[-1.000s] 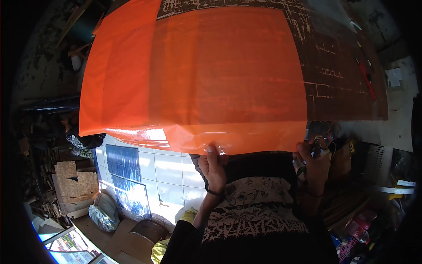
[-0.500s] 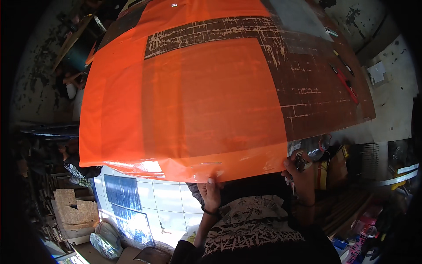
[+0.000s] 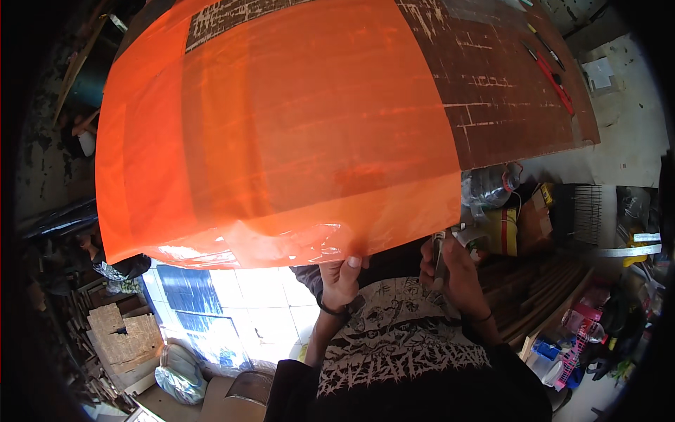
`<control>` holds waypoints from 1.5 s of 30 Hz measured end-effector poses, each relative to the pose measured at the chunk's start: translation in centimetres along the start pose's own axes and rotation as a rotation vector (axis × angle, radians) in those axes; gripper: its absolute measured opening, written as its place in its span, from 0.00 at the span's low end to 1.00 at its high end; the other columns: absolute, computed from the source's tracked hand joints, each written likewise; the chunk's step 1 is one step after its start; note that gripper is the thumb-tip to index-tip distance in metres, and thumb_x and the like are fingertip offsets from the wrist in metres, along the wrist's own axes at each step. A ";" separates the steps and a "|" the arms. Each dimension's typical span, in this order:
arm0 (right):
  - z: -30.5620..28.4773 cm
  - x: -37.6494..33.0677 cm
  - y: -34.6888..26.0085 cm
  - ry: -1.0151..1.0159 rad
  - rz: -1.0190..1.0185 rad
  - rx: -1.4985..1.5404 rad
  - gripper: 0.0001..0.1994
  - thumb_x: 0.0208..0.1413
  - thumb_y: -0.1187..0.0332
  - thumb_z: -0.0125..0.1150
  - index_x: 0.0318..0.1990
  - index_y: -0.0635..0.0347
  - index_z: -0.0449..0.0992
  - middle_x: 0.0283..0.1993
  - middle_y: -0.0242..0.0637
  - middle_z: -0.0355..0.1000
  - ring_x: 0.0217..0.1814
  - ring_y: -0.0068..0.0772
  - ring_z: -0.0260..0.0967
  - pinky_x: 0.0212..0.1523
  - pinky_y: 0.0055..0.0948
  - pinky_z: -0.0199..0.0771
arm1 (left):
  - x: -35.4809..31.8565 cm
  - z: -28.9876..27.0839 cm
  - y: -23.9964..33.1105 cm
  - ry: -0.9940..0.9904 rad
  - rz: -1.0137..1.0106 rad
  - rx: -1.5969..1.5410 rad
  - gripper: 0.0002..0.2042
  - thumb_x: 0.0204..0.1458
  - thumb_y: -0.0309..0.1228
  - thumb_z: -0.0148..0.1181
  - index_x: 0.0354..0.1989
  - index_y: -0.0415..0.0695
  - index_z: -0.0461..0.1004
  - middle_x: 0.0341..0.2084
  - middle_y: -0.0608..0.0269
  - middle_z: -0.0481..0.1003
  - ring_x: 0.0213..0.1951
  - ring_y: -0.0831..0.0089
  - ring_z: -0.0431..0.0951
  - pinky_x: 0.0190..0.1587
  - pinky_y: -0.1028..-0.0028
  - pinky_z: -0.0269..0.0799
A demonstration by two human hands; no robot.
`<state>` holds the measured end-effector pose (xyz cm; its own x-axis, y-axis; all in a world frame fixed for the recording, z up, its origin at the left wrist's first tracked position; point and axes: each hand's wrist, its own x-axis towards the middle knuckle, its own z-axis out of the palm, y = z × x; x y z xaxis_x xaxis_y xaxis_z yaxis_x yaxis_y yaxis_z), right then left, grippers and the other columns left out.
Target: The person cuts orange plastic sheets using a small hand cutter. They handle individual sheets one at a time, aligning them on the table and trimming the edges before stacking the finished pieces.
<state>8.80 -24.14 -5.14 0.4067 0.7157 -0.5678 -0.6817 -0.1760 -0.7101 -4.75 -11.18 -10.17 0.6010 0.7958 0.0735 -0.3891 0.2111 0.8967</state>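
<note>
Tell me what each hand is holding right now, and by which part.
The left hand pinches the orange plastic sheet at its near edge. The right hand grips a slim metal tool around its shaft.

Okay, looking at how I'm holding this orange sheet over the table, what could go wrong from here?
Three risks stand out:

1. The left hand pinches the orange plastic sheet at one spot on its near edge. That edge is already crumpled and glossy there, so a pull might crease or tear it.

2. The right hand grips a slim metal tool, seemingly a blade, close to the sheet and the other hand. A slip could nick either.

3. The sheet overhangs the brown table on the left and may slide.
</note>
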 end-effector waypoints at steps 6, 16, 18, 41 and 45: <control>2.9 0.7 2.9 -0.330 -0.016 -0.042 0.17 0.59 0.62 0.49 0.49 0.62 0.55 0.40 0.36 0.64 0.30 0.18 0.60 0.29 0.19 0.64 | 0.0 1.1 1.1 0.140 -0.134 -0.063 0.11 0.57 0.36 0.45 0.31 0.40 0.67 0.21 0.66 0.66 0.22 0.79 0.65 0.25 0.82 0.60; 5.9 1.5 3.3 -0.318 -0.039 0.040 0.20 0.54 0.68 0.57 0.50 0.64 0.59 0.36 0.32 0.63 0.33 0.19 0.64 0.33 0.19 0.67 | -0.2 0.3 1.9 0.056 -0.085 -0.020 0.11 0.59 0.33 0.43 0.37 0.37 0.67 0.16 0.67 0.67 0.15 0.83 0.66 0.10 0.84 0.61; 6.0 1.7 3.5 -0.305 -0.088 0.073 0.20 0.54 0.68 0.58 0.50 0.64 0.60 0.37 0.33 0.65 0.33 0.20 0.65 0.33 0.20 0.69 | -0.2 0.1 1.9 0.040 -0.086 -0.020 0.11 0.59 0.32 0.44 0.36 0.37 0.68 0.15 0.67 0.67 0.13 0.84 0.65 0.10 0.85 0.60; 6.2 2.2 3.2 -0.154 -0.131 -0.036 0.29 0.48 0.55 0.62 0.50 0.67 0.61 0.41 0.38 0.67 0.34 0.27 0.70 0.31 0.24 0.72 | -0.4 0.1 1.6 0.019 -0.183 -0.055 0.08 0.57 0.28 0.44 0.39 0.36 0.67 0.19 0.64 0.70 0.14 0.84 0.66 0.14 0.85 0.61; 6.2 2.1 2.9 -0.154 -0.125 -0.049 0.29 0.48 0.55 0.62 0.51 0.65 0.60 0.42 0.35 0.65 0.37 0.26 0.68 0.31 0.24 0.71 | -0.3 0.1 1.7 -0.002 -0.158 -0.027 0.08 0.57 0.27 0.44 0.38 0.36 0.68 0.20 0.64 0.70 0.14 0.85 0.65 0.14 0.85 0.60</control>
<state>3.88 -18.93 -5.85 0.3859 0.8283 -0.4062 -0.6000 -0.1091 -0.7925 -5.54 -11.12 -8.59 0.6576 0.7504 -0.0668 -0.3084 0.3490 0.8849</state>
